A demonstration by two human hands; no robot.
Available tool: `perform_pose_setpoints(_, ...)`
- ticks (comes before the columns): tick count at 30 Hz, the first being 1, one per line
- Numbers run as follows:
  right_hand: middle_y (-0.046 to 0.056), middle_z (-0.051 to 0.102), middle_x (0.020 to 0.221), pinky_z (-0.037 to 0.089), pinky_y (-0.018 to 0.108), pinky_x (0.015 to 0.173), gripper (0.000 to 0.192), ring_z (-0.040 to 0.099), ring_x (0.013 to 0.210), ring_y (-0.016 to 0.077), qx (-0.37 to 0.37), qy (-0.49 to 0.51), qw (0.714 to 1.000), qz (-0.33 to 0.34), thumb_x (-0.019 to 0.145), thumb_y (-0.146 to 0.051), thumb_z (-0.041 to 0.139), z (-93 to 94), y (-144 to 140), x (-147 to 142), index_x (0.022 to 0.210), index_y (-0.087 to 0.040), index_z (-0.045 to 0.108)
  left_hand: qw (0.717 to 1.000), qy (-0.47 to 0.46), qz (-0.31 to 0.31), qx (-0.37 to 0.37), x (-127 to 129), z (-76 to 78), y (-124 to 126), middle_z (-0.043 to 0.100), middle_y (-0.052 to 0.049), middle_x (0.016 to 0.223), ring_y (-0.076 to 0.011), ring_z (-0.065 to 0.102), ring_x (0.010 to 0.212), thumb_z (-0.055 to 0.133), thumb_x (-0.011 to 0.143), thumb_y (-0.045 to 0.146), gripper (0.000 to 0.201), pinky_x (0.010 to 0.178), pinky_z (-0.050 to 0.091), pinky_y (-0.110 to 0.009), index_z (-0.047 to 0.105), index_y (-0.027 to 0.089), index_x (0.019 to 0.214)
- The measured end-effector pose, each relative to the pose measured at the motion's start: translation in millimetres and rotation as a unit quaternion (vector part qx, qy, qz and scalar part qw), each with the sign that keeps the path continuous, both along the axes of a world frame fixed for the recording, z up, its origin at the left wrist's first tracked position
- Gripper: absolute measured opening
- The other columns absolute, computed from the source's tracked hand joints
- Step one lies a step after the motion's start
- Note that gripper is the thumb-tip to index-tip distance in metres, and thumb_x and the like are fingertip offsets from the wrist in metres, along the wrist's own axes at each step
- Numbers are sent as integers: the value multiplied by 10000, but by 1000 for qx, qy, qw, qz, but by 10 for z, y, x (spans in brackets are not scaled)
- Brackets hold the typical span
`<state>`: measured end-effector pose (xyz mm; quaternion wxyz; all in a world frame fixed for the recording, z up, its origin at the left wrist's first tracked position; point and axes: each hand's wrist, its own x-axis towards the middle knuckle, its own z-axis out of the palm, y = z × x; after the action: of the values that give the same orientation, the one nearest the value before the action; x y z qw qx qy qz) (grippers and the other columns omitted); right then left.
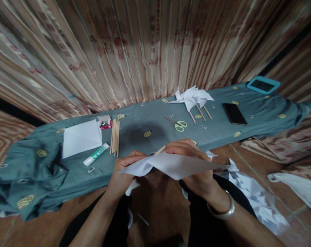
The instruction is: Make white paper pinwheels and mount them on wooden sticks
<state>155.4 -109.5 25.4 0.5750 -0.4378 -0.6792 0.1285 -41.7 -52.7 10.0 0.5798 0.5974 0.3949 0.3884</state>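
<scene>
White paper [174,165] | long axis left-right, tip right | your left hand [126,171] and right hand [193,164] pinch it | fingertips hidden

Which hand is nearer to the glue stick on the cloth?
Left. The left hand is just right of the glue stick; the right hand is farther right. Both hold the white paper.
</scene>
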Motion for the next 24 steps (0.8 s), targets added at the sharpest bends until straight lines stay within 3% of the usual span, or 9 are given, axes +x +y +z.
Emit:
perform_pose_setpoints(3, 43, 720, 935, 510, 410, 824, 163, 650, 902, 215, 4, -20, 1000, 1, 915, -252, 533, 8, -2, 4, 1028, -258, 650, 1000, 1, -5, 4, -13, -20, 6, 611, -30, 627, -121, 535, 571, 757, 665, 306, 213, 540, 437, -213, 688, 186, 503)
perform_pose_setpoints(12, 57, 718, 919, 525, 395, 785, 182, 648, 883, 217, 8, -12, 1000, 2, 925, -316, 523, 33, -3, 0, 998, -230, 665, 1000, 6, -8, -4, -32, 16, 1, 634, -42, 669, -121, 538, 594, 755, 677, 308, 189, 570, 445, -222, 716, 168, 556)
perform_pose_setpoints(16, 54, 722, 902, 531, 388, 774, 162, 655, 869, 213, 11, -24, 1000, -1, 916, -259, 528, 42, 4, -3, 996, -229, 666, 1000, 13, -3, 1, -40, 30, -6, 635, -41, 667, -119, 538, 588, 758, 683, 309, 193, 566, 440, -223, 715, 169, 557)
perform_pose_setpoints(24, 51, 717, 932, 530, 381, 788, 174, 655, 882, 206, 8, -47, 999, 2, 865, -176, 583, 27, -23, -6, 1018, -231, 644, 999, -20, -1, 26, -31, -3, 10, 655, -43, 684, -135, 589, 621, 795, 668, 360, 172, 572, 474, -225, 773, 192, 694)
